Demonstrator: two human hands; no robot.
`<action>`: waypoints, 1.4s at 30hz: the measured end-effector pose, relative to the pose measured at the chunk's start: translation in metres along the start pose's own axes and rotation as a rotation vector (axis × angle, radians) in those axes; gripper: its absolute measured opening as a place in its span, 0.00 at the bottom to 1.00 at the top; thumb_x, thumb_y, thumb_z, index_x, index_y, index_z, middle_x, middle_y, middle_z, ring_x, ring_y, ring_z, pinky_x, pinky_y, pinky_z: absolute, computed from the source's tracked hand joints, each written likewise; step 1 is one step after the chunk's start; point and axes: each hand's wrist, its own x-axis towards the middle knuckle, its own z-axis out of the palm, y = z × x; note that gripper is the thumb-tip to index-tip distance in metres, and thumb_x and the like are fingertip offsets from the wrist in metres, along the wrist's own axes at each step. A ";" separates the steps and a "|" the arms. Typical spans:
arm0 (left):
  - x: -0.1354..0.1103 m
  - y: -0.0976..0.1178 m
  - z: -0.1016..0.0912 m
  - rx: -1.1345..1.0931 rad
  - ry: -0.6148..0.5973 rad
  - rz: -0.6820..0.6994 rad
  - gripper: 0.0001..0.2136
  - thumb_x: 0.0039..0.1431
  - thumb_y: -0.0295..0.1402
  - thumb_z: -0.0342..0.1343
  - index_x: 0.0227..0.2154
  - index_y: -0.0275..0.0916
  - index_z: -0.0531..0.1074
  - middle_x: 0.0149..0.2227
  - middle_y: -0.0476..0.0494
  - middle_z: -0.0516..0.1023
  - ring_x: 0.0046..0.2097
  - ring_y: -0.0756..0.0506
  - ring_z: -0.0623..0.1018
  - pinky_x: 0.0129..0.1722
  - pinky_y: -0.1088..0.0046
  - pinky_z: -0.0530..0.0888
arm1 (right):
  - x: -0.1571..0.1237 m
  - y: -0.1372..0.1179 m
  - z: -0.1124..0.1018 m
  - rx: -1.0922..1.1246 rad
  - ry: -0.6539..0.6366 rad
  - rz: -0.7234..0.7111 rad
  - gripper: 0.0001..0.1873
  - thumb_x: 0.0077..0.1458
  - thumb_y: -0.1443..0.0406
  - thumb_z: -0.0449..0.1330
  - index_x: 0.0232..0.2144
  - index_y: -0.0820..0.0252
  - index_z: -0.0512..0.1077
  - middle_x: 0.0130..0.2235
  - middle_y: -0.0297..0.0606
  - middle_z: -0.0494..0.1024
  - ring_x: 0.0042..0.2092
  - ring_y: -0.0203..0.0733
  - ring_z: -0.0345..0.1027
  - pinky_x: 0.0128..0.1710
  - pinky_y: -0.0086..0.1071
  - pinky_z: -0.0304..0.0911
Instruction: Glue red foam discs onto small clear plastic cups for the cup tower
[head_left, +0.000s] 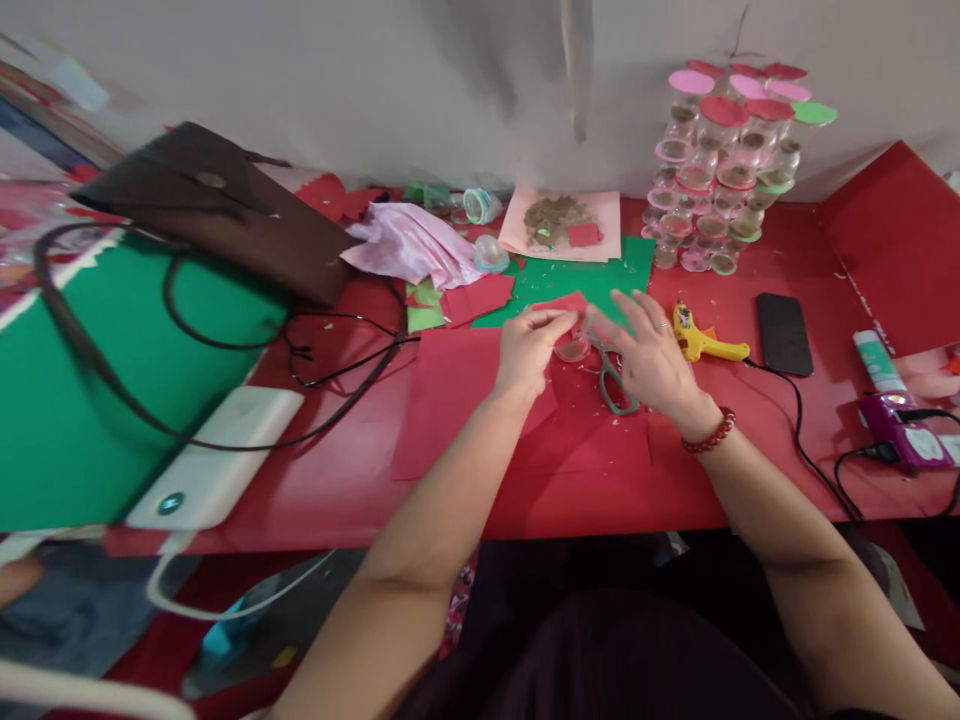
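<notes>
My left hand [525,348] is closed in a pinch over the red paper at the middle of the table; what sits between its fingertips is too small to make out. A small clear plastic cup [574,348] shows just under those fingertips. Behind them is a piece of red paper [561,301]. My right hand [651,352], with a red bead bracelet at the wrist, has its fingers spread and appears to hold nothing. Grey-handled scissors [606,388] lie beside and partly under it. A large red sheet [450,400] lies below my left hand.
Right of my hands are a yellow glue gun [705,338], a phone [784,333] and a purple power socket [904,430]. A tower of clear cups [712,180] stands behind. At left are a brown bag [247,220], glasses [341,375] and a white power bank [217,460].
</notes>
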 end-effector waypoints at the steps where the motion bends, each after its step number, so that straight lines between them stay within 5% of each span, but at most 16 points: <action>1: 0.000 0.000 0.000 -0.002 0.000 0.002 0.06 0.46 0.38 0.69 0.22 0.43 0.82 0.29 0.47 0.82 0.42 0.44 0.78 0.50 0.65 0.71 | 0.000 -0.001 0.000 -0.003 -0.026 -0.015 0.40 0.59 0.77 0.50 0.71 0.46 0.59 0.72 0.42 0.61 0.73 0.61 0.48 0.67 0.65 0.55; 4: -0.001 0.000 0.000 0.004 0.016 0.010 0.05 0.45 0.38 0.69 0.22 0.43 0.82 0.29 0.48 0.82 0.42 0.43 0.78 0.49 0.66 0.71 | 0.000 -0.005 -0.001 -0.032 -0.012 0.082 0.39 0.59 0.78 0.50 0.71 0.52 0.59 0.72 0.47 0.60 0.74 0.63 0.46 0.67 0.65 0.54; 13: -0.004 0.004 0.003 0.036 0.013 0.018 0.05 0.48 0.37 0.68 0.23 0.42 0.82 0.27 0.48 0.81 0.39 0.44 0.78 0.50 0.64 0.71 | -0.001 -0.007 -0.001 -0.047 0.021 0.060 0.37 0.59 0.76 0.51 0.68 0.51 0.63 0.69 0.46 0.65 0.71 0.61 0.52 0.66 0.62 0.56; 16: -0.004 0.004 0.003 0.024 0.006 0.032 0.05 0.48 0.36 0.68 0.21 0.43 0.81 0.27 0.49 0.80 0.38 0.45 0.77 0.49 0.65 0.71 | 0.000 -0.003 -0.002 -0.058 0.055 0.041 0.29 0.60 0.74 0.53 0.61 0.53 0.72 0.66 0.46 0.70 0.68 0.60 0.57 0.64 0.59 0.58; 19: -0.003 0.003 0.003 0.026 -0.002 0.028 0.06 0.49 0.35 0.68 0.21 0.43 0.80 0.27 0.49 0.80 0.38 0.45 0.78 0.48 0.66 0.71 | 0.002 0.002 -0.002 -0.007 0.147 0.219 0.14 0.64 0.66 0.54 0.40 0.60 0.81 0.48 0.51 0.82 0.53 0.58 0.72 0.53 0.52 0.68; 22: -0.003 0.003 0.002 0.004 -0.036 0.028 0.08 0.50 0.36 0.67 0.19 0.43 0.79 0.28 0.48 0.81 0.38 0.45 0.78 0.48 0.66 0.72 | 0.003 0.003 0.000 0.215 0.164 0.306 0.17 0.65 0.59 0.56 0.27 0.57 0.77 0.30 0.42 0.80 0.36 0.47 0.75 0.41 0.41 0.70; 25: -0.004 0.003 0.002 -0.032 -0.051 0.038 0.08 0.52 0.40 0.67 0.24 0.43 0.81 0.33 0.47 0.83 0.42 0.44 0.79 0.49 0.66 0.73 | 0.005 0.000 0.003 0.544 0.133 0.313 0.09 0.61 0.65 0.57 0.40 0.56 0.78 0.34 0.39 0.82 0.35 0.42 0.76 0.38 0.36 0.71; 28: -0.006 0.004 0.001 0.001 -0.131 0.126 0.12 0.56 0.46 0.65 0.31 0.44 0.84 0.40 0.45 0.84 0.49 0.44 0.80 0.55 0.66 0.72 | 0.006 -0.003 0.005 0.698 0.070 0.331 0.19 0.56 0.67 0.62 0.52 0.57 0.75 0.39 0.38 0.84 0.36 0.40 0.77 0.38 0.34 0.71; 36: -0.011 0.007 0.001 -0.042 -0.337 0.074 0.20 0.56 0.55 0.64 0.37 0.42 0.83 0.53 0.39 0.83 0.59 0.40 0.77 0.62 0.60 0.70 | 0.010 -0.005 0.006 0.661 0.034 0.325 0.11 0.53 0.69 0.61 0.40 0.58 0.78 0.36 0.38 0.83 0.33 0.38 0.72 0.34 0.32 0.65; 42: -0.006 0.005 -0.001 -0.078 -0.541 0.043 0.32 0.35 0.32 0.78 0.49 0.48 0.81 0.61 0.44 0.77 0.61 0.38 0.76 0.61 0.59 0.72 | 0.009 -0.007 0.007 0.773 0.094 0.383 0.13 0.54 0.66 0.64 0.43 0.59 0.78 0.35 0.37 0.83 0.32 0.38 0.72 0.35 0.33 0.66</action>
